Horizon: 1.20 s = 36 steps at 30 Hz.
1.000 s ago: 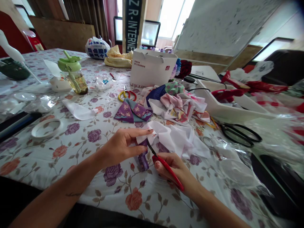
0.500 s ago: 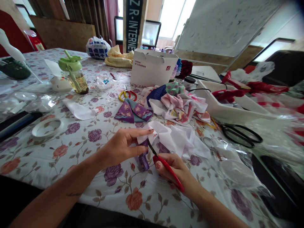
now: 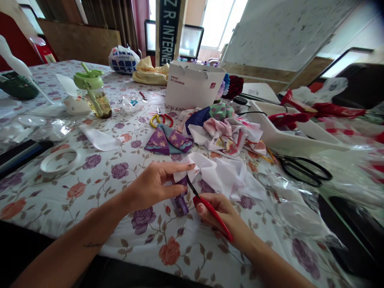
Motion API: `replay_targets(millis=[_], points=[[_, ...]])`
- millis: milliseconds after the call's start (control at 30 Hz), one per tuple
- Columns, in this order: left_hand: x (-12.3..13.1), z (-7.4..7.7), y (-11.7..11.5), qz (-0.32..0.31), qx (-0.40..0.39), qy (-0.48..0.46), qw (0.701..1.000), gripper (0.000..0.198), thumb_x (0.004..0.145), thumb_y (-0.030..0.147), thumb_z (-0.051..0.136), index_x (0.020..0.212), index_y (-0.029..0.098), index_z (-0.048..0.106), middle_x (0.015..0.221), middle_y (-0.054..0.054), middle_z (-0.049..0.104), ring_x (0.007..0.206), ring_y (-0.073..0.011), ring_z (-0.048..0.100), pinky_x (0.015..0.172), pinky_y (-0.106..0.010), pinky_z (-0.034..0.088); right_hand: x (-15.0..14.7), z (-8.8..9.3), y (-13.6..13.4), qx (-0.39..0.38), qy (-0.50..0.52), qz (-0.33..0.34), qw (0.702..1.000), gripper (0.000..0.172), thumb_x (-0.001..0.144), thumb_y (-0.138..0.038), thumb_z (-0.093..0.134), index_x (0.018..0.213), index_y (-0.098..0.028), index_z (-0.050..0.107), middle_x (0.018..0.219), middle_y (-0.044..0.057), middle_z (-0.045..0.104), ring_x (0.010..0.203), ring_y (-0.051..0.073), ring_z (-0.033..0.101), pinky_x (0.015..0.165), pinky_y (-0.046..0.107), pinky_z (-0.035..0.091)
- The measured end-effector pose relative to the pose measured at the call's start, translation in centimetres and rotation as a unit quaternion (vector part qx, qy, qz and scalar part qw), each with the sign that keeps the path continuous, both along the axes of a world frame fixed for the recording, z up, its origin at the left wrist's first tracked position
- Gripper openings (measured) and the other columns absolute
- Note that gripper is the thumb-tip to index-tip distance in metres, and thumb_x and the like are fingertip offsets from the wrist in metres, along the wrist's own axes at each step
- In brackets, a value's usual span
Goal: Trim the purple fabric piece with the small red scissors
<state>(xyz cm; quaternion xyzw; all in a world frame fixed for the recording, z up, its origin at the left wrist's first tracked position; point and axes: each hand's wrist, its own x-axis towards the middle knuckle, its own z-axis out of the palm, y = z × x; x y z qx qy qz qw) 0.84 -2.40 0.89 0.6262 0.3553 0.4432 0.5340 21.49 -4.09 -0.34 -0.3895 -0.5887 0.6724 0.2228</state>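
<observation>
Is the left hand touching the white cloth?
Touching: the head view shows the fingers of the left hand lying on the edge of the white cloth.

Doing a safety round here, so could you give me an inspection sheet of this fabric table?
surface: floral tablecloth, with plastic sheeting lying on its right side.
job's things: white fabric and purple fabric strip; red-handled tool, its dark tip at the fabric.
clutter: fabric pile, yellow-and-red-handled scissors, black-handled scissors, green-lidded bottle, white paper bag.
grips: left hand pinches the white fabric; right hand holds the red-handled tool.
cables: thin black cord beside white tray.
surroundings: curtains, bright window, large white board.
</observation>
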Motion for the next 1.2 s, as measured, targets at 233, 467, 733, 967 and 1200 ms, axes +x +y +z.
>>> replay_targets(millis=[233, 467, 733, 967, 1200], points=[[0.02, -0.02, -0.03, 0.004, -0.004, 0.002, 1.000, 0.047, 0.073, 0.012, 0.074, 0.118, 0.020, 0.067, 0.127, -0.007, 0.065, 0.121, -0.0275, 0.058, 0.102, -0.034, 0.050, 0.12, -0.16, -0.04, -0.002, 0.008, -0.003, 1.000, 0.054, 0.080, -0.062, 0.061, 0.057, -0.020, 0.035, 0.047, -0.008, 0.029, 0.038, 0.004, 0.021, 0.036, 0.023, 0.012], [0.05, 0.01, -0.03, 0.002, -0.017, -0.002, 1.000, 0.047, 0.072, 0.014, 0.074, 0.118, 0.021, 0.067, 0.127, -0.006, 0.065, 0.123, -0.0273, 0.057, 0.103, -0.035, 0.049, 0.14, -0.46, -0.01, 0.007, 0.000, -0.002, 1.000, 0.056, 0.080, -0.064, 0.060, 0.057, -0.020, 0.035, 0.047, -0.008, 0.028, 0.040, 0.004, 0.021, 0.037, 0.023, 0.012], [0.06, -0.05, 0.00, -0.008, -0.023, -0.012, 1.000, 0.047, 0.073, 0.015, 0.074, 0.119, 0.024, 0.067, 0.128, -0.004, 0.064, 0.124, -0.0262, 0.056, 0.103, -0.033, 0.049, 0.14, -0.37, 0.06, 0.010, 0.009, 0.004, 1.000, 0.054, 0.081, -0.063, 0.059, 0.059, -0.020, 0.036, 0.049, -0.009, 0.027, 0.041, 0.004, 0.020, 0.038, 0.024, 0.011], [0.18, 0.04, -0.15, -0.001, -0.018, -0.006, 1.000, 0.047, 0.072, 0.013, 0.074, 0.118, 0.023, 0.068, 0.126, -0.005, 0.066, 0.121, -0.0264, 0.059, 0.101, -0.033, 0.050, 0.25, -0.26, 0.00, 0.014, -0.001, 0.007, 1.000, 0.054, 0.081, -0.065, 0.057, 0.059, -0.020, 0.036, 0.050, -0.008, 0.027, 0.041, 0.004, 0.020, 0.038, 0.024, 0.011], [0.16, 0.01, -0.18, 0.001, -0.014, 0.001, 1.000, 0.047, 0.073, 0.016, 0.074, 0.119, 0.023, 0.067, 0.127, -0.006, 0.065, 0.122, -0.0271, 0.057, 0.101, -0.034, 0.050, 0.09, -0.13, -0.03, 0.013, -0.007, -0.001, 1.000, 0.054, 0.080, -0.065, 0.058, 0.060, -0.020, 0.037, 0.048, -0.008, 0.030, 0.040, 0.004, 0.022, 0.038, 0.023, 0.013]])
